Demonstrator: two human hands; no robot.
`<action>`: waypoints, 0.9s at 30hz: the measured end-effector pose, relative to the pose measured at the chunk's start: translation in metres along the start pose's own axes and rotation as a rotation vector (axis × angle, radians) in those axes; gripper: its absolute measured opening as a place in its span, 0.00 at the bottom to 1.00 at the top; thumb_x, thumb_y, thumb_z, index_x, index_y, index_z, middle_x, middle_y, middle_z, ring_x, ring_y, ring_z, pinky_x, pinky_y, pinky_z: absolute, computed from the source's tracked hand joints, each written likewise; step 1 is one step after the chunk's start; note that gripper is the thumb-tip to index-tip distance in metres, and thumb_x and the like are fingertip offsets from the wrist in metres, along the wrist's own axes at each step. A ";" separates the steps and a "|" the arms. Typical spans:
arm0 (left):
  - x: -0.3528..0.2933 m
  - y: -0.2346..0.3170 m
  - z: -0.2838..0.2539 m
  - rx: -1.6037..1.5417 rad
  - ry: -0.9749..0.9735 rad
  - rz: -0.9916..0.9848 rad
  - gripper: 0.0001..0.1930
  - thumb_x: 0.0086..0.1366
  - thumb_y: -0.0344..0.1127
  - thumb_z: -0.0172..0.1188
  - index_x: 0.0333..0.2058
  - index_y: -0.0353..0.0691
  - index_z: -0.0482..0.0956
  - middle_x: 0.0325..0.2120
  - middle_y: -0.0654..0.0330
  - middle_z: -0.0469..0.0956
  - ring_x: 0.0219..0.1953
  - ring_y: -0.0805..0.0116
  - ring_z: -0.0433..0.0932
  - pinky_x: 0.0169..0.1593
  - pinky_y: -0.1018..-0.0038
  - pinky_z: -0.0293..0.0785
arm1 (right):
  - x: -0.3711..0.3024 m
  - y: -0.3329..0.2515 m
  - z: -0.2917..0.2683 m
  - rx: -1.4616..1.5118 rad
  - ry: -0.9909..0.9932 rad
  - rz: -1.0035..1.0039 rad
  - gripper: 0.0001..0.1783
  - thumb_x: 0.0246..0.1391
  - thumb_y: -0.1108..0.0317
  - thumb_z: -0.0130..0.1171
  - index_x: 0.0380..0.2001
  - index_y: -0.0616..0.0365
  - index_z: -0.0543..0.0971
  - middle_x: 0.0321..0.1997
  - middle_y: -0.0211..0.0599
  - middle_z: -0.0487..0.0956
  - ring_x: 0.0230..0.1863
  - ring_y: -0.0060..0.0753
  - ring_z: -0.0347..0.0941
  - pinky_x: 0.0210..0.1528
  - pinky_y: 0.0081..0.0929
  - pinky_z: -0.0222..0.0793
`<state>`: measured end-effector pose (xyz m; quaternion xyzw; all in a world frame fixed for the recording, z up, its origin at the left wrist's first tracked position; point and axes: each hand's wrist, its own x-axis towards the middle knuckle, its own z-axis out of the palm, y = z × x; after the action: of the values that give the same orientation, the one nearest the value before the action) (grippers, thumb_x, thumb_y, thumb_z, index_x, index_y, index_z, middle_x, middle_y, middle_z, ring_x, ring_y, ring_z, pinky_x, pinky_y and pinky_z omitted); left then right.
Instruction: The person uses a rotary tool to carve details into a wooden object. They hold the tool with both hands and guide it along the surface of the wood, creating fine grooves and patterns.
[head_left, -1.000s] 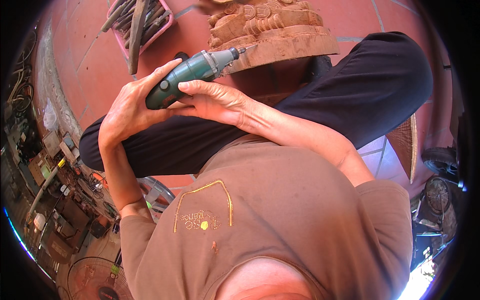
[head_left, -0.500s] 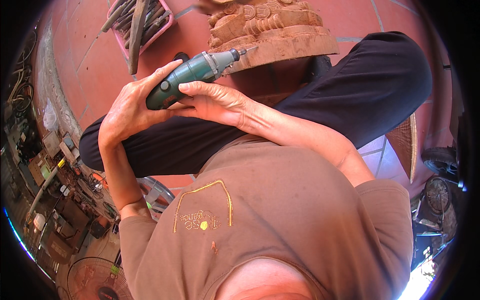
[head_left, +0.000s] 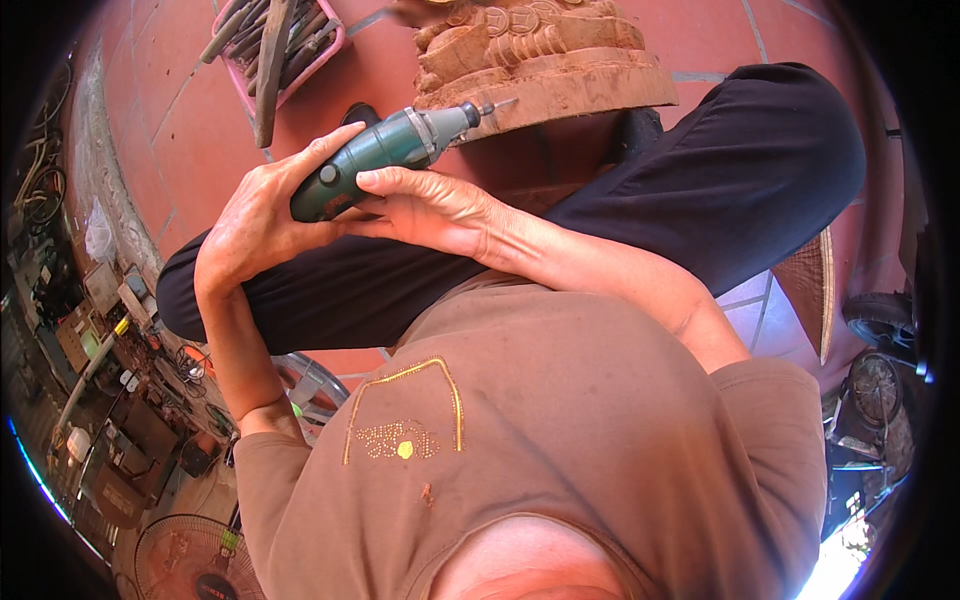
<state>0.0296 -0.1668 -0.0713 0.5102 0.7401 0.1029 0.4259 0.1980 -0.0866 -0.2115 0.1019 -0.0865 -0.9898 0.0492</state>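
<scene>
A dark green rotary tool (head_left: 385, 150) with a grey collar lies tilted across both my hands, its thin metal bit pointing up and to the right. My left hand (head_left: 260, 215) wraps round its rear end, fingers along the far side. From the right, my right hand (head_left: 435, 210) supports it from below, thumb resting on the body near a round button. Just beyond the bit stands a carved wooden piece (head_left: 575, 85) with coin-like discs and a rounded base. The bit's tip overlaps the base's edge in view; I cannot tell whether they touch.
A pink basket (head_left: 338, 45) of wooden-handled tools sits at the far left on red floor tiles (head_left: 150, 120). My crossed legs in dark trousers (head_left: 740, 170) lie between me and the carving. Cluttered gear and a fan (head_left: 195, 560) are at left; a wheel (head_left: 880, 325) stands at right.
The rotary tool and both hands have barely shifted, and the tool's front end sits slightly lower. Both hands keep the same hold.
</scene>
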 end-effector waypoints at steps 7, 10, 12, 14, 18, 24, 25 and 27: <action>-0.001 0.000 0.001 0.021 -0.009 -0.003 0.48 0.46 0.26 0.69 0.71 0.46 0.68 0.47 0.43 0.82 0.47 0.42 0.84 0.54 0.58 0.78 | -0.003 0.004 -0.003 -0.062 -0.028 0.005 0.29 0.62 0.65 0.71 0.63 0.58 0.72 0.64 0.44 0.77 0.69 0.40 0.71 0.78 0.50 0.59; -0.001 -0.001 0.002 0.021 -0.013 -0.003 0.48 0.45 0.26 0.69 0.71 0.46 0.68 0.46 0.43 0.83 0.46 0.42 0.84 0.53 0.58 0.78 | -0.005 0.004 -0.003 -0.055 -0.025 0.014 0.29 0.63 0.65 0.70 0.63 0.57 0.71 0.65 0.44 0.76 0.70 0.39 0.70 0.79 0.51 0.58; -0.002 -0.001 0.001 0.021 -0.019 -0.011 0.48 0.45 0.26 0.69 0.71 0.47 0.68 0.45 0.44 0.83 0.46 0.42 0.84 0.53 0.58 0.78 | -0.006 0.005 -0.003 -0.051 -0.021 0.017 0.29 0.63 0.66 0.70 0.63 0.57 0.72 0.65 0.43 0.76 0.70 0.39 0.70 0.79 0.52 0.58; -0.002 0.000 0.002 0.020 -0.023 -0.016 0.49 0.45 0.27 0.69 0.71 0.47 0.68 0.44 0.44 0.83 0.45 0.42 0.84 0.53 0.57 0.78 | -0.006 0.006 -0.003 -0.050 -0.017 0.016 0.29 0.63 0.66 0.70 0.63 0.56 0.72 0.65 0.43 0.76 0.70 0.39 0.70 0.79 0.53 0.58; -0.003 0.000 0.002 0.011 -0.033 -0.010 0.49 0.45 0.27 0.69 0.71 0.48 0.68 0.43 0.44 0.83 0.45 0.42 0.84 0.52 0.57 0.78 | -0.007 0.008 -0.003 -0.059 -0.007 0.007 0.29 0.63 0.66 0.70 0.63 0.56 0.72 0.65 0.42 0.77 0.70 0.39 0.70 0.79 0.54 0.57; -0.002 0.000 0.002 0.014 -0.044 -0.018 0.49 0.44 0.28 0.70 0.71 0.49 0.68 0.43 0.44 0.83 0.44 0.43 0.84 0.52 0.57 0.78 | -0.008 0.009 -0.002 -0.055 -0.015 -0.004 0.28 0.63 0.67 0.70 0.63 0.55 0.72 0.64 0.42 0.77 0.70 0.39 0.71 0.79 0.56 0.58; -0.002 -0.001 0.002 0.013 -0.043 -0.013 0.50 0.44 0.28 0.70 0.71 0.49 0.68 0.43 0.44 0.83 0.44 0.43 0.84 0.52 0.57 0.78 | -0.009 0.009 -0.002 -0.052 -0.020 -0.003 0.28 0.63 0.67 0.70 0.63 0.55 0.72 0.64 0.42 0.77 0.70 0.39 0.71 0.79 0.56 0.58; -0.003 -0.002 0.002 0.012 -0.041 -0.001 0.50 0.44 0.28 0.70 0.71 0.49 0.68 0.43 0.44 0.83 0.45 0.43 0.84 0.53 0.57 0.78 | -0.009 0.011 -0.001 -0.041 -0.005 -0.011 0.28 0.63 0.67 0.70 0.63 0.55 0.72 0.64 0.42 0.77 0.70 0.39 0.71 0.79 0.56 0.58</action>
<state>0.0301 -0.1706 -0.0727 0.5143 0.7321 0.0878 0.4379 0.2077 -0.0960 -0.2086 0.0987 -0.0655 -0.9919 0.0455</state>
